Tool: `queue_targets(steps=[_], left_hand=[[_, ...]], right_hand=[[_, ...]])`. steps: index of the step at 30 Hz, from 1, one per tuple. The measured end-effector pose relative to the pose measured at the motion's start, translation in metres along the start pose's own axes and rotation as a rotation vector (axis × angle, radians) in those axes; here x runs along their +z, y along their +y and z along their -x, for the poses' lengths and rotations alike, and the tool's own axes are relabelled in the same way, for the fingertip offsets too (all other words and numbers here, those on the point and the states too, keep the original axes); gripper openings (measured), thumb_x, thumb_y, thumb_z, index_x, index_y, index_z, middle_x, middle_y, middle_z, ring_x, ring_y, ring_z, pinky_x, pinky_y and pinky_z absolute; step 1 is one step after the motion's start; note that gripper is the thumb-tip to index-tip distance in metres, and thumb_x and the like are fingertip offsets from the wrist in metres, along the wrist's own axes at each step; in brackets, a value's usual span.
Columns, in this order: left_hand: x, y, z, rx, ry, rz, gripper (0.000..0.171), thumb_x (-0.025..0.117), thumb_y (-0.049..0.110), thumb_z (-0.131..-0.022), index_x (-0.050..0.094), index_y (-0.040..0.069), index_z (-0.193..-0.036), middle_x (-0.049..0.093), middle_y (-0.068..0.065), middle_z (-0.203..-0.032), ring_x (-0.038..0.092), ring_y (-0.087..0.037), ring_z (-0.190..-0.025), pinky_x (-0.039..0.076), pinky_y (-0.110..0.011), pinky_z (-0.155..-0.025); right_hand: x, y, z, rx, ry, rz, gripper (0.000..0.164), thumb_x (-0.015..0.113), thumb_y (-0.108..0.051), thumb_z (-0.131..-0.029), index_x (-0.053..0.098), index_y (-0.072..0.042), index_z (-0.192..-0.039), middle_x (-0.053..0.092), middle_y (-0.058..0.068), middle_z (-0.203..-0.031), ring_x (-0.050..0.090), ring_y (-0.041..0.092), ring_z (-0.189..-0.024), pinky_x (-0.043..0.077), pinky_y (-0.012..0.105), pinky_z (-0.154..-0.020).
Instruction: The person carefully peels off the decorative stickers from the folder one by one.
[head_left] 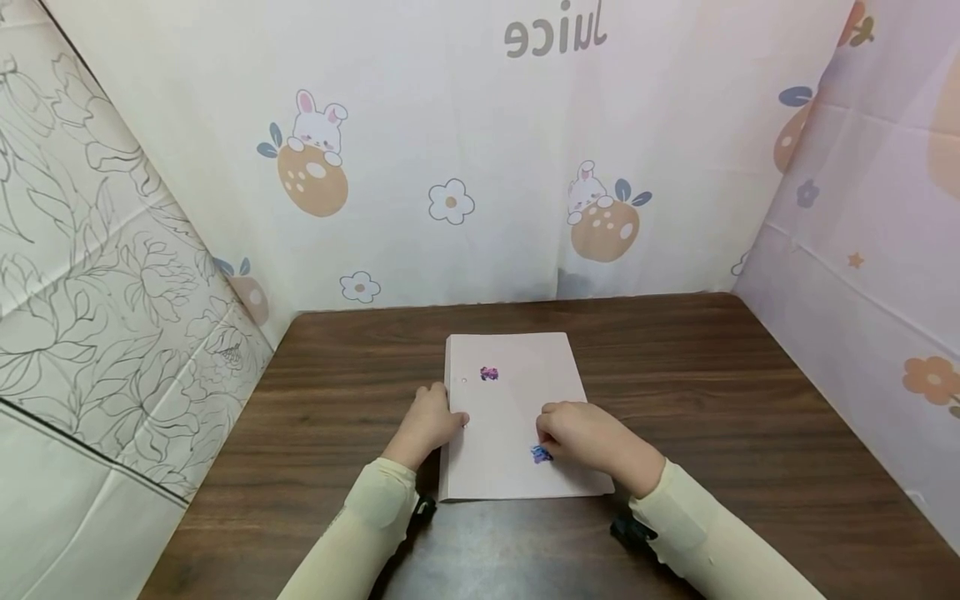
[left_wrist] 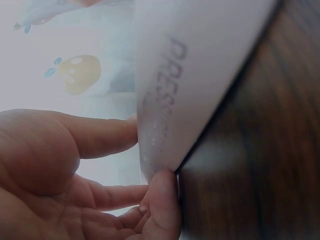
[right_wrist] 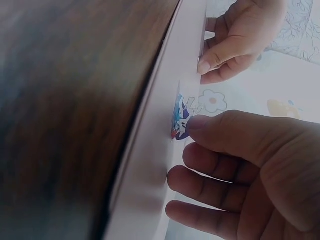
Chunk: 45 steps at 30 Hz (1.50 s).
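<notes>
Near the middle of the dark brown wood-grain table (head_left: 337,400), lying flat: a pale pink, rectangular, thick-sided binder (head_left: 513,417). At its left edge, the person's left hand (head_left: 429,422), clamped on that edge, thumb over the cover and fingers down along the side. In the left wrist view, unlike the head view: grey capital letters (left_wrist: 174,65) on the binder's pale spine (left_wrist: 215,45), legible as "PRESS", then blurred; also fingertips low against that spine, close to the tabletop.

Over the near right part of the cover, fingers bent: the right hand (head_left: 592,435), at a small blue-and-purple cartoon sticker (head_left: 537,455). From the head, little more than a patch of colour beside the fingers; from the right wrist, a white face with an eye, blue and purple around it, and the thumb tip touching it. Index finger hidden there; cannot tell whether pinching the sticker or pressing it.

Binder's long axis: from the near side toward the white printed curtain (head_left: 495,250), spine to the left. Blue-and-purple sticker's long axis: roughly parallel to the binder's near edge in the right wrist view; facing unclear from the head. On the cover's far left, well apart from the right hand: a small pink-and-purple sticker (head_left: 489,374), long axis crosswise.
</notes>
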<state>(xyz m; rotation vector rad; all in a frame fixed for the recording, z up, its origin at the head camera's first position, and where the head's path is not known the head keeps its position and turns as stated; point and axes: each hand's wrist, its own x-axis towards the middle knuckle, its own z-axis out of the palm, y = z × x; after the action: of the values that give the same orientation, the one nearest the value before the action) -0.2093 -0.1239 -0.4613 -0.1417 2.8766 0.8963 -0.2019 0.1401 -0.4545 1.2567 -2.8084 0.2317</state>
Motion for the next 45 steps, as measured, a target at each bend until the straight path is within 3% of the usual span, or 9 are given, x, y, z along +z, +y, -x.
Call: queue_targets(steps=[31,45], left_hand=[[0.0027,-0.0029,-0.0029,0.0,-0.002,0.009,0.064,0.079,0.026,-0.09,0.052,-0.01,-0.136,0.055,-0.029,-0.122,0.063,-0.036,-0.105,0.056,-0.051,-0.089],[0.0028,-0.003,-0.0029,0.004,0.005,0.005,0.064,0.08,0.026,-0.089,0.053,-0.01,-0.135,0.056,-0.029,-0.12,0.062,-0.036,-0.104,0.056,-0.052,-0.089]], right_hand=[[-0.002,0.0041,0.0058,0.008,-0.043,-0.064,0.025,0.079,-0.01,-0.088,0.062,-0.022,-0.073,0.049,-0.012,-0.072,0.042,0.004,-0.063,0.043,0.021,-0.058],[-0.0024,0.0047,0.0076,0.011,-0.024,-0.059,0.025,0.078,-0.009,-0.087,0.062,-0.022,-0.072,0.049,-0.013,-0.072,0.042,0.003,-0.063,0.043,0.021,-0.058]])
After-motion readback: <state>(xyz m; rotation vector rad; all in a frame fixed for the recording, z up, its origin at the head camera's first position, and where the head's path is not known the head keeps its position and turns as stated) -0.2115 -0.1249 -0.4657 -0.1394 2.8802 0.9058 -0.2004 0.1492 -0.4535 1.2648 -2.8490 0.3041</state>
